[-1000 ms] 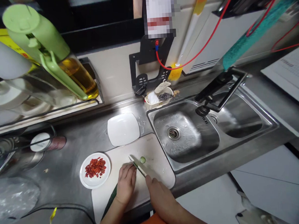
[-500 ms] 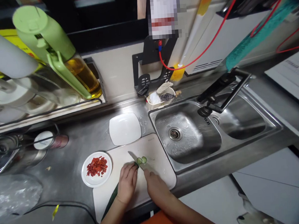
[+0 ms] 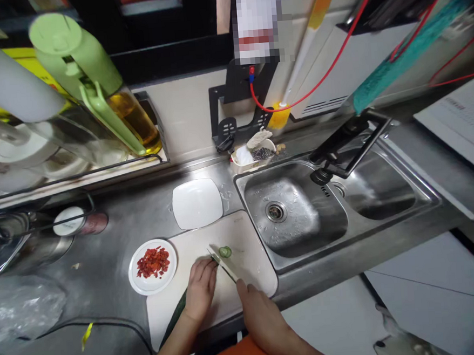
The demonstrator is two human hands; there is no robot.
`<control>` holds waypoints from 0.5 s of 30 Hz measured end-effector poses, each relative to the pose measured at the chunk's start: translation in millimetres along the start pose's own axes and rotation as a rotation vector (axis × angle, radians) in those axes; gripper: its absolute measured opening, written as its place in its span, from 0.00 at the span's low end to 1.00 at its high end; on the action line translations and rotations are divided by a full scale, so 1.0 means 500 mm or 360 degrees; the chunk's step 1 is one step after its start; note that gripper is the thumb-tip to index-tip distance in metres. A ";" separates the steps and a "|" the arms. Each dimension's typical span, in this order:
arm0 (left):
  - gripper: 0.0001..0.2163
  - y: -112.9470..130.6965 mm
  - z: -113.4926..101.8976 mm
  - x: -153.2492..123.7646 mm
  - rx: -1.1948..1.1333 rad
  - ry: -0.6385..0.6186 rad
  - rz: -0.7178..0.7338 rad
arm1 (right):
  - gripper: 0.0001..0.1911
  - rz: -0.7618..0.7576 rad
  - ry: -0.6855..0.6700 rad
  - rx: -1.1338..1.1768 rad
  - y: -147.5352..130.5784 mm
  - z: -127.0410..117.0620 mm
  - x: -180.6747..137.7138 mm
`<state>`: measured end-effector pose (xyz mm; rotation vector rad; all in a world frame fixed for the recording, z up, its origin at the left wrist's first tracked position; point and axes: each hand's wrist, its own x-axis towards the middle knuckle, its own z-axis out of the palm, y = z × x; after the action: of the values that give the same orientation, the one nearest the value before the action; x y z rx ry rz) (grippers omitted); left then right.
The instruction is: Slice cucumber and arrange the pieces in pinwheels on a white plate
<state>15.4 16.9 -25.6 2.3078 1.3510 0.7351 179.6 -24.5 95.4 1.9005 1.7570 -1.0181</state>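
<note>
In the head view, the long dark-green cucumber (image 3: pixel 176 318) lies on the pale rectangular cutting board (image 3: pixel 243 236), its long axis running from seven o'clock to one, where it meets the blade. The left hand (image 3: pixel 201 288), fingers bunched together, presses it down; the right hand (image 3: pixel 263 317) wraps the silvery-bladed knife (image 3: pixel 224 266) (handle hidden), tip toward eleven. Slicing seems in hand; another cut would call for tucked fingertips.
</note>
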 end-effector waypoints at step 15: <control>0.08 0.003 -0.003 0.001 0.0040 0.0011 0.0019 | 0.25 0.0026 -0.0046 0.0045 -0.006 0.003 -0.006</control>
<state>15.9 16.6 -23.5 2.3370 1.3580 0.7341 176.4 -27.5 97.1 1.9041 1.7170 -1.0645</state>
